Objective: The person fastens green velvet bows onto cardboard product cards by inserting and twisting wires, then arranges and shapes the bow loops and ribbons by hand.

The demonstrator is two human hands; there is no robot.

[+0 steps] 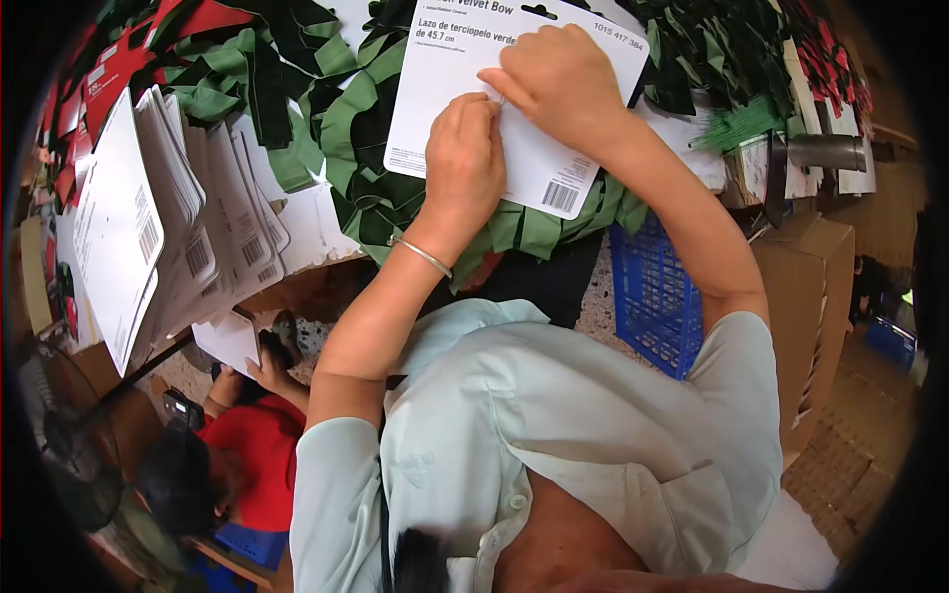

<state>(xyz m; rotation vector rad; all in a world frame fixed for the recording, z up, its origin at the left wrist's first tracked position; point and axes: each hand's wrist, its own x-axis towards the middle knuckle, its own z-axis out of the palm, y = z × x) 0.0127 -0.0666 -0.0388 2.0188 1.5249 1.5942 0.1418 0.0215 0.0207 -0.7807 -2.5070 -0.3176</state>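
A white printed bow card [539, 163] with barcode and text lies over a heap of dark green velvet bows [539, 232]. My left hand [465, 153], with a bracelet at the wrist, rests on the middle of the card with its fingers bent together. Just above it, my right hand [563, 84] is closed on the card's upper part, its thumb pointing at the left fingertips. Whatever is pinched between my fingers is too small or hidden to make out.
Stacked white cards [188, 217] stand at the table's left edge. Green ties [736, 128] lie on the right. A blue crate [652, 292] and cardboard box [806, 306] are below. A person in red [262, 460] holds a card at lower left, near a fan [69, 435].
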